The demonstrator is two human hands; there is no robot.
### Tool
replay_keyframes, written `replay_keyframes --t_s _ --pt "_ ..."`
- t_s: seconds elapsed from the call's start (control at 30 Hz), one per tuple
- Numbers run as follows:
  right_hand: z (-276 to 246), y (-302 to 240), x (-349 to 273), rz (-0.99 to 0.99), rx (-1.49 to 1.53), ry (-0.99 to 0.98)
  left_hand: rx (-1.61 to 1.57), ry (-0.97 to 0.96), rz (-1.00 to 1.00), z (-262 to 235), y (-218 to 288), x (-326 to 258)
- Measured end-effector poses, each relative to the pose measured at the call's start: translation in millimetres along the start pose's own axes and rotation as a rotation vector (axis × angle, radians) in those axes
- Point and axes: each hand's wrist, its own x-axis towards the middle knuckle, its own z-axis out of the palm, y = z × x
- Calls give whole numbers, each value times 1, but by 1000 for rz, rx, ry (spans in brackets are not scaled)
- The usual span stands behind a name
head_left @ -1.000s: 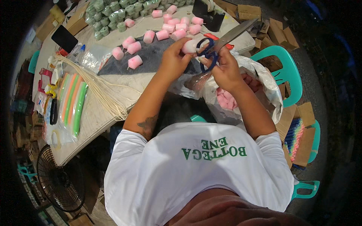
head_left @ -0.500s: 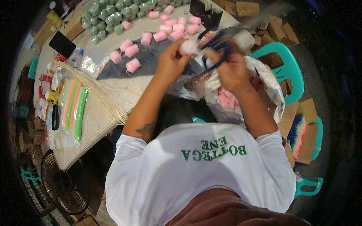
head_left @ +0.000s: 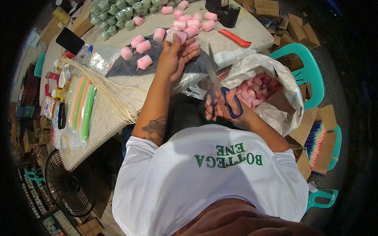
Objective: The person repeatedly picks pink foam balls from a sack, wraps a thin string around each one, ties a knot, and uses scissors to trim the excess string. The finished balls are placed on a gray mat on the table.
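Observation:
My left hand (head_left: 175, 59) is raised over the dark grey cloth (head_left: 122, 67), its thumb and fingers closed on a pink cylindrical candle (head_left: 176, 36). Its other fingers are loosely spread. Closer to my body, my right hand (head_left: 236, 112) has its fingers through the dark blue handles of a pair of scissors (head_left: 212, 72). Their blades point away toward the table, apart from the candle. More pink candles (head_left: 144, 62) lie on the cloth and behind it, some with short white wicks showing.
Right of the table, a white sack (head_left: 285, 106) holds many pink chunks. A red-handled tool (head_left: 235, 38) lies at the table's back right. Wrapped green pieces (head_left: 118, 17) are stacked at the back. Cream cords (head_left: 110, 94) and bagged coloured sticks (head_left: 80, 106) lie left; a fan (head_left: 71, 183) stands below.
My right hand has drawn the scissors back toward my body, away from the candle. My left hand has shifted up and left with the candle, its fingers opening out below it.

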Motion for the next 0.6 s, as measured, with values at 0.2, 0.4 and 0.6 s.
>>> replay_keyframes --t_s 0.2,0.4,0.6 --pt "0 4 27 116 152 -5 -128 -87 -17 -9 -11 -3" --pt "9 -8 51 155 78 128 -252 -99 -39 -11 -15 -4" --pt "8 -12 59 177 126 162 -242 -117 -22 -14 -17 -5"
